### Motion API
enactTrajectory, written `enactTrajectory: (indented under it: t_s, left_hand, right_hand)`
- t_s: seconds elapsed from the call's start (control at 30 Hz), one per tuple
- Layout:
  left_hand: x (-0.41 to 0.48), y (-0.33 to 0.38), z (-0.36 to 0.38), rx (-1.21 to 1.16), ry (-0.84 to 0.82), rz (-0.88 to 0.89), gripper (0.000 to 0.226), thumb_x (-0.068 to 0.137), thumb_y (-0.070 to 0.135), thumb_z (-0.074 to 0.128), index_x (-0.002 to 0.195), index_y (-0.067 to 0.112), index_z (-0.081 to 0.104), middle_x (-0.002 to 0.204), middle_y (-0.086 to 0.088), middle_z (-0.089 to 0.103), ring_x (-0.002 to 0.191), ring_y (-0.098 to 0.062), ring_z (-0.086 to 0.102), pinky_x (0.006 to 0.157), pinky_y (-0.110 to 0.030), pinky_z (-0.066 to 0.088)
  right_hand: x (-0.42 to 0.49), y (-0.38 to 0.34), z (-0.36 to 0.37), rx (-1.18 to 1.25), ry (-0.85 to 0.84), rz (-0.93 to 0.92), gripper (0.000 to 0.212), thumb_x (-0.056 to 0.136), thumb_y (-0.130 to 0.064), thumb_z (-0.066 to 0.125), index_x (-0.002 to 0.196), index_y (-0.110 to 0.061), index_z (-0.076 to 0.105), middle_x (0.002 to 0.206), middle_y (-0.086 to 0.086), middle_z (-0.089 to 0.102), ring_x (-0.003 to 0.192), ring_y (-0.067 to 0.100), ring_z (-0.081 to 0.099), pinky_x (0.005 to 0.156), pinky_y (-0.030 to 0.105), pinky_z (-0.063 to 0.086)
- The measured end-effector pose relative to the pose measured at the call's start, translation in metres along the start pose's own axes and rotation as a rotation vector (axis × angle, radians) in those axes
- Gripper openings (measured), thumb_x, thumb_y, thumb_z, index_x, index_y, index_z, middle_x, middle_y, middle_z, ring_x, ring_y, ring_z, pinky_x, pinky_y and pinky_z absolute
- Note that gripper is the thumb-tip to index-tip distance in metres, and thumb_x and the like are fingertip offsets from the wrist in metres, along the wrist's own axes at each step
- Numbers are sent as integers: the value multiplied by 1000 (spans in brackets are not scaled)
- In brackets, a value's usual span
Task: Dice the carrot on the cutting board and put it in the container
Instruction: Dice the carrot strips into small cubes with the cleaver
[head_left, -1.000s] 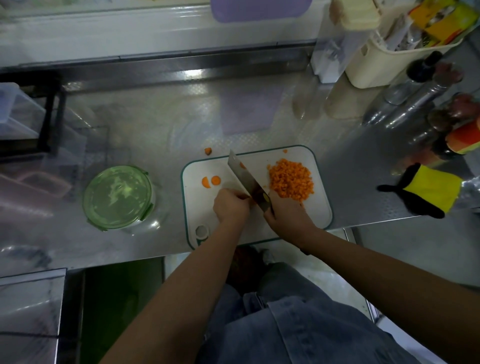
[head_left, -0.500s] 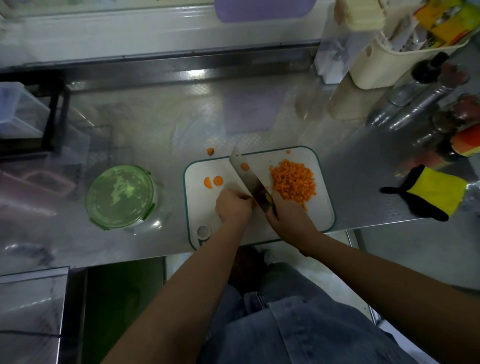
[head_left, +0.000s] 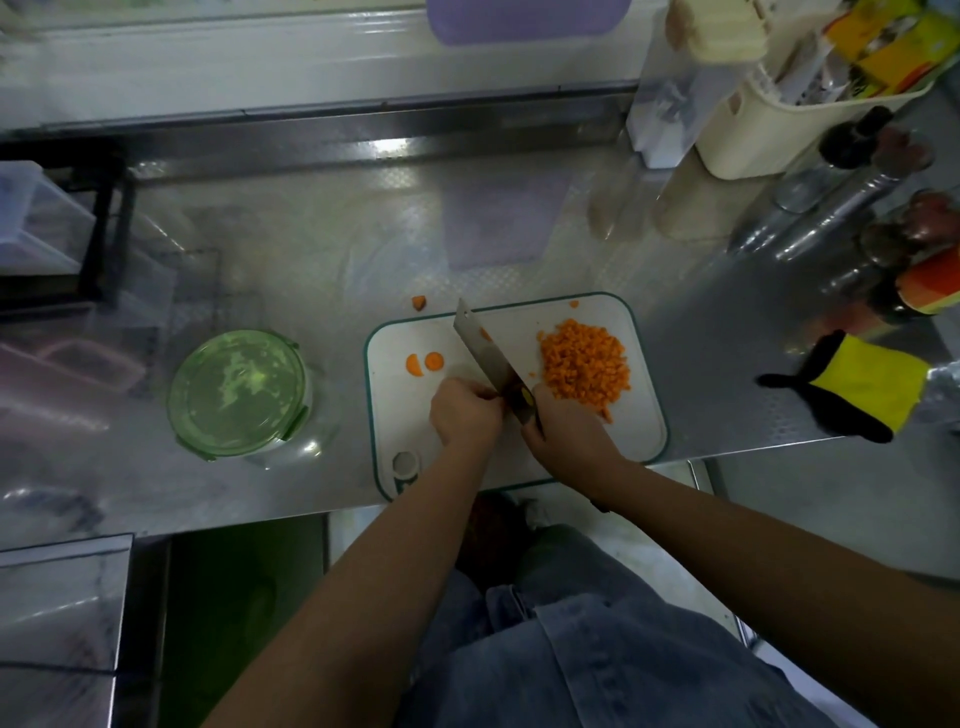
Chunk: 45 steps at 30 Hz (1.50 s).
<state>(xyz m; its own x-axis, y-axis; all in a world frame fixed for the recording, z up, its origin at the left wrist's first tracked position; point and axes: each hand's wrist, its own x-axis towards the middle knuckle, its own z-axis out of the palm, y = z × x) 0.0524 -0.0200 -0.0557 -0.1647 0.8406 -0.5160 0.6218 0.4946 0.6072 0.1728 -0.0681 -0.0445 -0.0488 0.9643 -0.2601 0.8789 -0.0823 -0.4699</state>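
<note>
Head cam looking straight down at a steel counter (head_left: 311, 244). White cutting board (head_left: 400, 410) with a green rim sits at the near edge, right in front of the person.

Right hand (head_left: 566, 441) is wrapped around the handle of a knife (head_left: 485, 353), fingers closed tight on it. The blade angles off to the far left across the middle of the board.

Left hand (head_left: 465, 415) is just left of the blade, fingers curled under, knuckles pretty much against the steel. Honestly can't tell if any carrot is pinned under those fingers, the hand covers that spot.

Diced carrot (head_left: 584, 364) is heaped on the right half of the board, just right of the knife, with a few loose bits around it. Two carrot slices (head_left: 425, 362) lie side by side on the far-left part of the board. One stray chunk (head_left: 418, 302) sits off the board on the counter, just past its far edge.

Container (head_left: 239, 392) is left of the board, near it but apart. It's round, with a green clip-on lid on it.

Off to the right there's a yellow and black glove (head_left: 862, 387). The far right corner has a cream basket (head_left: 753, 140) and some bottles (head_left: 831, 208).
</note>
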Motion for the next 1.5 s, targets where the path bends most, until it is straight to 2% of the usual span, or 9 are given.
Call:
enactTrajectory:
  t_s: [0.2,0.4,0.73,0.9,1.1,1.23,1.3,1.4,1.5]
  left_hand:
    - [0,0,1,4,1,0,20,77,30,74,92,18,78,88,-6,74,84,-24,67,73,-29,51]
    - [0,-2,1,20,4,9,19,77,30,73,90,18,78,87,-6,74,83,-24,67,71,-27,48]
    - [0,1,-1,21,1,-10,18,78,30,74,92,19,78,89,-4,74,85,-22,67,72,-25,48]
    - [1,0,-5,73,-4,28,20,81,33,72,91,17,76,90,-4,73,83,-22,66,68,-25,45]
    - [-1,-6,-17,226,26,252,18,86,28,64,96,16,74,94,-3,72,89,-22,65,71,-23,40]
    - [5,-11,-17,423,8,597,31,80,21,67,110,17,67,105,-6,59,97,-23,56,71,-29,43]
    - [7,-7,-15,526,-35,774,45,72,14,69,117,16,62,111,-8,54,101,-25,50,72,-34,46]
    - [14,2,-12,656,-83,950,42,62,8,70,104,10,67,105,-11,58,95,-31,53,77,-40,51]
    - [16,6,-11,725,-91,960,27,62,6,71,89,7,69,91,-13,60,87,-34,55,71,-42,51]
  right_hand:
    - [-1,2,5,-56,23,-14,11,91,-16,48,97,-7,47,70,9,52,62,31,55,51,36,37]
    - [0,5,-5,-49,-49,-71,36,88,-18,51,122,-10,45,66,2,49,60,28,56,51,39,45]
    - [6,10,-12,39,-25,-59,17,89,-23,55,100,-9,56,67,0,46,60,20,44,47,28,24]
    - [8,7,-24,268,74,-5,16,91,-20,54,97,-5,54,68,11,56,56,25,53,49,42,43]
    - [9,8,-36,560,64,235,11,90,-10,49,100,-5,52,61,9,51,42,21,49,37,28,44]
    - [4,13,-40,643,69,267,4,89,-7,47,91,-10,50,58,8,47,41,19,45,39,26,42]
    - [1,15,-42,664,97,284,14,90,-6,47,79,-15,45,57,8,45,40,18,44,38,25,40]
    - [-3,18,-43,684,121,302,18,91,-8,49,77,-18,43,57,10,47,37,19,44,37,25,40]
    - [-4,20,-41,677,120,311,16,91,-9,47,79,-18,43,58,12,48,39,21,45,37,25,41]
